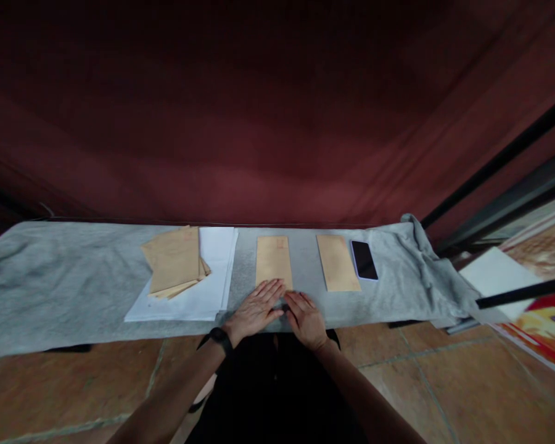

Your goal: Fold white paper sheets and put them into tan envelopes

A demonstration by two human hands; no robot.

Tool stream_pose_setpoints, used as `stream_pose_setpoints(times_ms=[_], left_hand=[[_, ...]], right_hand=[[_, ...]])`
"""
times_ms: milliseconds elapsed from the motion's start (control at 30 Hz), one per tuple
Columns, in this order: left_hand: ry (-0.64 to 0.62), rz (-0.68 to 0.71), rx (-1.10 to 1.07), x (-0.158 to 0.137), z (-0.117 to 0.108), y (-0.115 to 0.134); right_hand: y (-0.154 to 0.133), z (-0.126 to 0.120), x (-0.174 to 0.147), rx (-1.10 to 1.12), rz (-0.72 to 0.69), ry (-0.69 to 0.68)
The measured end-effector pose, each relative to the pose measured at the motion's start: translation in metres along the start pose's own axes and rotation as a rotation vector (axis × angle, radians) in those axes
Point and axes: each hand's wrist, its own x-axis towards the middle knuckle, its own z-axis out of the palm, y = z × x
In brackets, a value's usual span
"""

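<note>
In front of me a brown paper envelope (274, 260) lies lengthwise, with small reddish print near its far right corner. My left hand (258, 306) rests flat on its near end, fingers stretched out; a dark band circles that wrist. Beside it my right hand (305, 316) has its fingertips at the envelope's near right corner, its fingers extended and lying low. Both hands cover the near edge of the envelope. To the right lies a second brown envelope (338, 263), apart from my hands.
A fanned stack of brown envelopes (176, 259) sits on white paper sheets (218, 265) at left. A phone (364, 260) lies right of the second envelope. Grey cloth (74, 277) covers the narrow table. A dark red panel (277, 154) rises behind; black bars (504, 157) stand at right.
</note>
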Motion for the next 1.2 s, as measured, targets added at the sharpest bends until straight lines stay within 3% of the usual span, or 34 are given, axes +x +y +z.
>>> stream_pose_setpoints(times_ms=[300,500,700,900,1067,1200], left_hand=[[0.112,-0.155,0.055,-0.029,0.007,0.003],[0.082,-0.186,0.07,-0.031,0.012,0.004],[0.116,-0.217,0.08,-0.033,0.011,0.007],[0.238,-0.395,0.051,-0.034,0.021,0.017],[0.389,-0.658,-0.15,-0.016,0.022,0.032],[0.575,-0.841,-0.558,0.01,0.011,0.032]], right_hand=[[-0.028,0.007,0.003,-0.066,0.127,0.078],[-0.057,0.021,0.021,-0.045,0.132,0.009],[-0.044,0.023,0.013,-0.112,0.101,0.003],[-0.029,0.016,0.002,-0.166,0.137,0.044],[-0.032,0.023,0.0,-0.173,0.192,0.07],[-0.039,0.029,0.005,-0.175,0.241,0.089]])
